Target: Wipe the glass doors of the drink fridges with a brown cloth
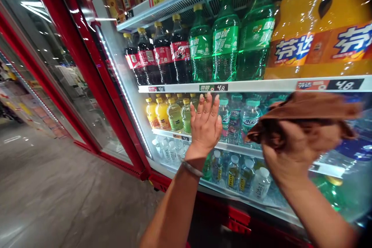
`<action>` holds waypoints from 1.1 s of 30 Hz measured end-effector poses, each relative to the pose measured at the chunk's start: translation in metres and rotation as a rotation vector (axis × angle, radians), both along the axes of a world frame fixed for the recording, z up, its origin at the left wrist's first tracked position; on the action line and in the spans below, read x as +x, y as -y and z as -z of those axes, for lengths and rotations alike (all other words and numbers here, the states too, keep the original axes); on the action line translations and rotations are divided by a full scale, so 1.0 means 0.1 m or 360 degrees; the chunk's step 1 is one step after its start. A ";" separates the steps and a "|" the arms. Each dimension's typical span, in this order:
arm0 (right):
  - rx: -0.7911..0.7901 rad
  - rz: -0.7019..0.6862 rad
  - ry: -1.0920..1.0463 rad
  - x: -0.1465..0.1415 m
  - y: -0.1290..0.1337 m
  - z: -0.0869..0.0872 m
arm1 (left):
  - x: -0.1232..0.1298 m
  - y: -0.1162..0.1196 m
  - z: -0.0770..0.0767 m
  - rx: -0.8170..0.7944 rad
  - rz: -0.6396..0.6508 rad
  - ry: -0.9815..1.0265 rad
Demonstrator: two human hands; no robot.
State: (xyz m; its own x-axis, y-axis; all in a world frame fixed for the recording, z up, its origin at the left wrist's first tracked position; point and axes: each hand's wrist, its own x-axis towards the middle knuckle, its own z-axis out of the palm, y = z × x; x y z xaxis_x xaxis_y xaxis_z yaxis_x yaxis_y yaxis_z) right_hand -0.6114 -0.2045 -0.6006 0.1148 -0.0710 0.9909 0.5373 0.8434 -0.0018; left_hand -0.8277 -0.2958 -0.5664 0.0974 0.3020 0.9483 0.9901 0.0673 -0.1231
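near the right end of the shelf's [255,86] front edge, the right hand [290,155] grips a bunched brown cloth [316,106]; the left hand [205,126] is flat, holding nothing. how much is wiped or left, i cannot tell. bottles [226,44] of dark, green and orange colour stand filled above.

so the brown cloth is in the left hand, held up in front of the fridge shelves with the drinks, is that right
Not quite: the head view shows the brown cloth in the right hand, not the left hand, which is open. It is indeed held up in front of the fridge shelves with the drinks.
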 end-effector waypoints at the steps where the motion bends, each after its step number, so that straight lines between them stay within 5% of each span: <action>1: 0.0065 -0.0028 0.0149 -0.11 0.11 0.06 | 0.00 -0.02 0.01 0.0005 0.0006 0.0018; 6: 0.0159 -0.0041 0.0601 -0.27 0.34 0.18 | 0.02 -0.05 0.02 0.0133 0.0060 0.0040; 10: 0.0202 -0.0031 0.0233 -0.19 0.13 -0.19 | 0.00 0.00 -0.02 0.0086 0.0092 0.0021; 14: 0.0005 0.0084 0.0219 -0.53 0.26 -0.39 | -0.06 0.03 -0.02 0.0073 0.0194 0.0025; 18: 0.0071 0.0030 0.0623 -0.73 0.51 -0.12 | -0.17 0.06 -0.04 0.0118 0.0217 0.0100; 22: 0.0167 0.0016 0.0723 -0.47 0.39 0.06 | -0.28 0.14 -0.10 0.0081 0.0189 0.0145; 25: 0.0228 0.0023 0.0557 -0.43 0.26 -0.20 | -0.33 0.18 -0.13 0.0088 0.0214 0.0223; 29: 0.0134 0.0117 0.0306 -0.83 0.33 -0.60 | -0.36 0.20 -0.14 0.0081 0.0275 0.0236; 33: 0.0234 0.0183 0.0628 -1.06 0.52 -0.51 | -0.40 0.21 -0.13 0.0113 0.0265 0.0250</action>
